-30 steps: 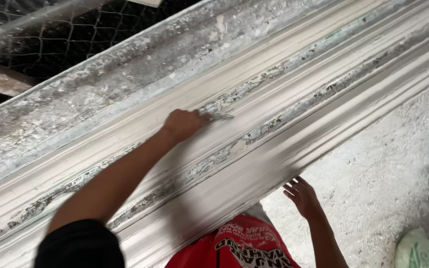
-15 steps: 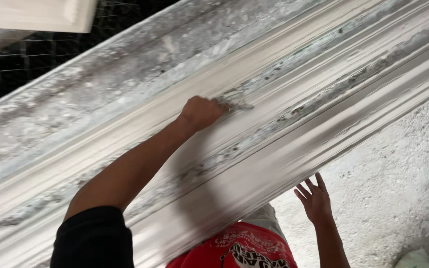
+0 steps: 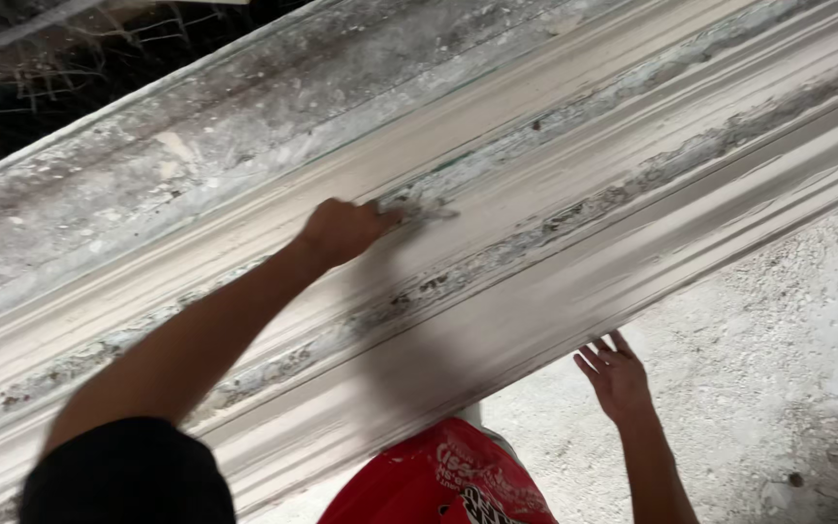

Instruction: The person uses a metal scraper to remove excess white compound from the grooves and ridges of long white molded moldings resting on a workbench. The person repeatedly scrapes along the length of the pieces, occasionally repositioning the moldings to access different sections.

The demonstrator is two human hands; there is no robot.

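Observation:
A long white plaster moulding point(image 3: 574, 146) with grooves and ridges runs diagonally across the view. My left hand point(image 3: 341, 231) is closed around a small scraping tool point(image 3: 424, 209) whose tip lies in a rough, grey-crusted groove of the moulding. My right hand point(image 3: 615, 374) is spread open with fingers apart, touching the lower edge of the moulding from below. My red shorts point(image 3: 443, 480) show beneath the moulding.
A rough grey mould bed point(image 3: 196, 136) lies along the upper side of the moulding. Dark wire mesh point(image 3: 70, 58) sits at the top left. Pale gravel ground point(image 3: 778, 388) lies at the lower right.
My left hand has slid along the groove with the tool. My right hand stayed under the lower edge. The view shifted slightly.

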